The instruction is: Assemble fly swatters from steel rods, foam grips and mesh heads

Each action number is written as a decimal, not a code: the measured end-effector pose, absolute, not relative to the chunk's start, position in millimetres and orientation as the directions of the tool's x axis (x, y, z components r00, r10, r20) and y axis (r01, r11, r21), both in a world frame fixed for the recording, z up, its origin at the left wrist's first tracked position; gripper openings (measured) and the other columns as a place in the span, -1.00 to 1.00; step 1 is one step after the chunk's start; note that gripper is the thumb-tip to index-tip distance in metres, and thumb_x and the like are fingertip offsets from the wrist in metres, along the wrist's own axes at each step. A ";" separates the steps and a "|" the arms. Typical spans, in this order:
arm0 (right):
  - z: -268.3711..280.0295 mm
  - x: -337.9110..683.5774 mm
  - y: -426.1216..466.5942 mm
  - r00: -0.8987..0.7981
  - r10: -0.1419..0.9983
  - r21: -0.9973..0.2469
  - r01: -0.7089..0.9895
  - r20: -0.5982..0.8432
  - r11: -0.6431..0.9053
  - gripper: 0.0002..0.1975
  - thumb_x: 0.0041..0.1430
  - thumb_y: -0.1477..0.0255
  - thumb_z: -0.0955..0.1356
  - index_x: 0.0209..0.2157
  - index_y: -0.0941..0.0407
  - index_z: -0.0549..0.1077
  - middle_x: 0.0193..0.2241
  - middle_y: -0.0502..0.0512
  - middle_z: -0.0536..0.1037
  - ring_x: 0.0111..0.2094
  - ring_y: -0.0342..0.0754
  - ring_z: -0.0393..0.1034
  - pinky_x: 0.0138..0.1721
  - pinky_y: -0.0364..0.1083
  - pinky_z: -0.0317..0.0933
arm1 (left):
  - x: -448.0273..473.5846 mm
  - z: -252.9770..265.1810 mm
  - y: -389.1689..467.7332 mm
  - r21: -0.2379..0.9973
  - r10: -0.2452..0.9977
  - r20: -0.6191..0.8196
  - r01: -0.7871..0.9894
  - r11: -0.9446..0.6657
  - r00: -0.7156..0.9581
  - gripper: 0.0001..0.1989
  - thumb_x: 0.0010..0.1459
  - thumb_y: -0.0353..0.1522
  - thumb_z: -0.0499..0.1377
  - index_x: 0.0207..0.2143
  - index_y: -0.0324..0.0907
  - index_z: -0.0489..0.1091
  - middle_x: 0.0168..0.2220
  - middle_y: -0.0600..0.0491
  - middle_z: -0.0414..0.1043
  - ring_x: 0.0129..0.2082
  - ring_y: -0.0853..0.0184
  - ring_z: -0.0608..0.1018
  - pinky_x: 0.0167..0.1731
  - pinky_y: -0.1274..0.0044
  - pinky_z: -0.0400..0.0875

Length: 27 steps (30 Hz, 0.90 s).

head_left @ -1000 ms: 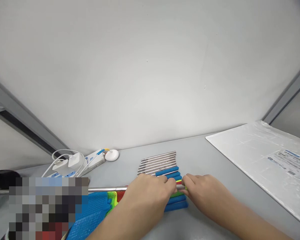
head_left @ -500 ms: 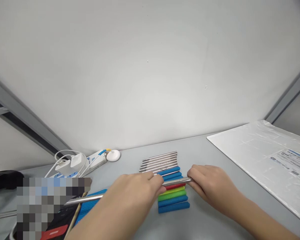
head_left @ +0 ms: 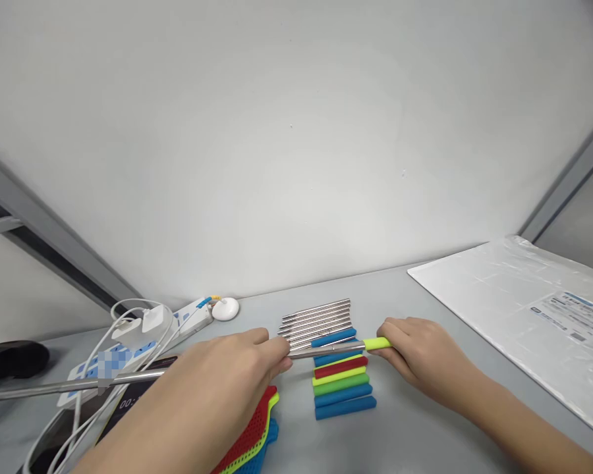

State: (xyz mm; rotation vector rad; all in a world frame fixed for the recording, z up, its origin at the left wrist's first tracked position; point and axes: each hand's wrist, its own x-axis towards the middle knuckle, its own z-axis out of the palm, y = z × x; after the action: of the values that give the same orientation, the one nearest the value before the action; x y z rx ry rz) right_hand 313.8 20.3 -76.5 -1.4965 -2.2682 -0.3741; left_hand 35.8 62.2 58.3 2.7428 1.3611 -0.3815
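Observation:
My left hand (head_left: pixel 247 362) is closed around a metal telescopic rod (head_left: pixel 326 351), which appears to run on past it to the left edge. My right hand (head_left: pixel 415 345) grips the yellow-green handle (head_left: pixel 377 343) at the rod's right end. Under and in front of the rod, coloured handles lie in a row on the table, among them a red handle (head_left: pixel 340 367), a green handle (head_left: pixel 342 384) and a blue handle (head_left: pixel 346 407). Several thin metal rods (head_left: pixel 316 315) lie behind them. Below my left forearm, perforated fly swatter heads (head_left: pixel 250 438) in red, yellow and blue overlap, partly hidden.
At the left are a power strip (head_left: pixel 192 316) with white chargers (head_left: pixel 154 320) and cables, a round white device (head_left: pixel 225 309), and a dark object (head_left: pixel 12 359). A plastic-wrapped white board (head_left: pixel 504 296) lies at the right. The wall (head_left: pixel 296 164) rises behind the table.
My left hand has slid left, farther from my right hand. The yellow-green handle now shows at my right hand, and the red and yellow swatter heads have come into view.

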 end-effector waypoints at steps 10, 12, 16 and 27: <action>-76.1 319.7 21.7 -0.379 0.789 0.066 0.914 0.484 0.399 -0.69 0.41 0.33 0.15 -0.44 0.09 0.25 -0.62 -0.08 0.35 -0.65 -0.14 0.17 -0.56 -0.10 -0.18 | 35.3 51.1 58.6 -0.111 0.759 -0.132 0.751 -0.651 0.638 -0.76 0.09 -0.57 -0.03 -0.45 -0.08 0.29 -0.49 0.11 0.34 -0.60 0.31 0.34 -0.59 0.45 -0.08; -75.2 320.0 21.2 -0.375 0.788 0.077 0.918 0.488 0.389 -0.69 0.42 0.34 0.14 -0.44 0.09 0.25 -0.63 -0.08 0.34 -0.66 -0.15 0.17 -0.56 -0.10 -0.19 | 35.8 49.3 60.6 -0.100 0.748 -0.112 0.741 -0.664 0.655 -0.77 0.14 -0.55 -0.03 -0.47 -0.09 0.28 -0.50 0.11 0.33 -0.61 0.32 0.32 -0.59 0.45 -0.10; -78.2 312.6 18.3 -0.413 0.757 0.113 0.902 0.506 0.417 -0.66 0.42 0.32 0.13 -0.46 0.09 0.25 -0.65 -0.09 0.32 -0.68 -0.15 0.13 -0.57 -0.09 -0.21 | 42.9 39.3 61.8 -0.071 0.703 -0.076 0.699 -0.711 0.707 -0.77 0.25 -0.48 -0.01 -0.45 -0.08 0.30 -0.47 0.12 0.37 -0.58 0.31 0.35 -0.57 0.46 -0.09; -66.1 300.4 10.0 -0.386 0.734 0.031 0.894 0.558 0.447 -0.63 0.41 0.26 0.14 -0.46 0.09 0.29 -0.63 -0.08 0.33 -0.66 -0.14 0.08 -0.56 -0.08 -0.20 | 53.8 29.2 61.2 -0.003 0.636 -0.031 0.637 -0.771 0.771 -0.77 0.34 -0.26 0.03 -0.37 -0.08 0.39 -0.43 0.12 0.45 -0.49 0.31 0.46 -0.55 0.50 0.08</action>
State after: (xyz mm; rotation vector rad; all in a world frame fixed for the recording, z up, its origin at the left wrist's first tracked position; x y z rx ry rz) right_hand 300.4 10.0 -66.1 -1.3650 -2.2320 -0.4543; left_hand 53.8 61.2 29.2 2.9493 1.0600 -0.0475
